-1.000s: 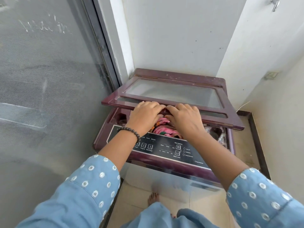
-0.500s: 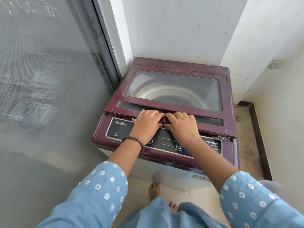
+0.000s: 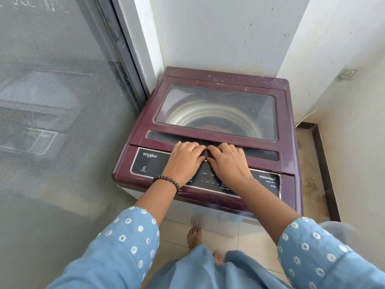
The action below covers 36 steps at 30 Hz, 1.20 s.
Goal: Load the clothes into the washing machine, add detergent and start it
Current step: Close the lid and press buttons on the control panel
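The washing machine (image 3: 208,142) is a maroon top-loader standing in a corner between a white wall (image 3: 218,32) and a mesh screen door (image 3: 52,122). Its lid (image 3: 210,130) lies flat and closed on the machine top.

Legible markings:
- Control panel (image 3: 150,163), left end: "Whirlpool", with a "6" emblem below it; the small text beneath the emblem is too fine to read.
- Panel centre, between the wrists: "Wash", "Rinse", "Water Level".
- Panel right end: "WhiteMagic", "Classic" followed by blurred characters, and "6.0 kg".
- A raised strip at the lid's rear edge carries lettering too small to read.

Through the lid window (image 3: 216,111) the steel drum (image 3: 212,113) is visible. A small reddish patch of clothes (image 3: 210,127) shows at the drum bottom, well apart from the fingers and sealed under the glass.

Hand position:
- Left hand (image 3: 184,160) lies palm-down across the lid's front edge and the panel. Its fingers (image 3: 187,146) are loosely curled, the tips resting on the dark strip of the lid, grasping nothing.
- Right hand (image 3: 228,161) lies the same way just beside it, its fingers (image 3: 231,148) also bent on the strip, grasping nothing. The two index fingers nearly touch at the centre.

A dark beaded bracelet (image 3: 167,181) circles the left wrist. Both sleeves (image 3: 129,236) are blue with white dots. Bare feet (image 3: 194,236) stand on the tiled floor (image 3: 177,232) in front of the machine.
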Motion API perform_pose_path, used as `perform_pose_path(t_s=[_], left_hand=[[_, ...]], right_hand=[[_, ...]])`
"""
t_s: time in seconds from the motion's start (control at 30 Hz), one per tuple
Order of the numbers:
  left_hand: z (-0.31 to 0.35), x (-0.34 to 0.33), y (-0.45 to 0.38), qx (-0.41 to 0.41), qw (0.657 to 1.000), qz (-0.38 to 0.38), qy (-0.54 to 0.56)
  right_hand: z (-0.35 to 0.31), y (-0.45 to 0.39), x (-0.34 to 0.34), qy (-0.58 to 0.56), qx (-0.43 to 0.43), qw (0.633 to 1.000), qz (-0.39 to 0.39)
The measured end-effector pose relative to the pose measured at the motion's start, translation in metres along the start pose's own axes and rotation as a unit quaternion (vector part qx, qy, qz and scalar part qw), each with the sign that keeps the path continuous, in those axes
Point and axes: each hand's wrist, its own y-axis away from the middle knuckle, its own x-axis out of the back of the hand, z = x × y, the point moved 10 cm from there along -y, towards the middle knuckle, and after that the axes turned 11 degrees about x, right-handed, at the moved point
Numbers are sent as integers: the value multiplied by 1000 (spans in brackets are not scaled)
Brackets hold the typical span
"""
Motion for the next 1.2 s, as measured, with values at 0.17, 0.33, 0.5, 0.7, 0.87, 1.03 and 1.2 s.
perform_pose_path(t_s=[0.17,0.33,0.5,0.7,0.87,1.03,1.2], left_hand=[[-1,-3,3,1,1000,-11,14],[-2,-2,6,4,999,-16,43],[-2,-2,6,0,999,-17,52],[-1,-3,10,-13,998,-43,48],[-10,-7,10,-6,992,-107,67],[-15,9,22,18,984,-90,153],[-29,28,41,59,967,-42,242]], right_hand=[[1,4,0,-12,-12,999,33],[1,7,-2,-21,-23,999,37],[0,10,-3,-31,-20,999,37],[-1,12,-3,-26,-16,999,20],[-3,10,0,-38,-9,999,-7],[-4,12,12,-87,-10,996,36],[-16,16,13,-123,6,992,40]])
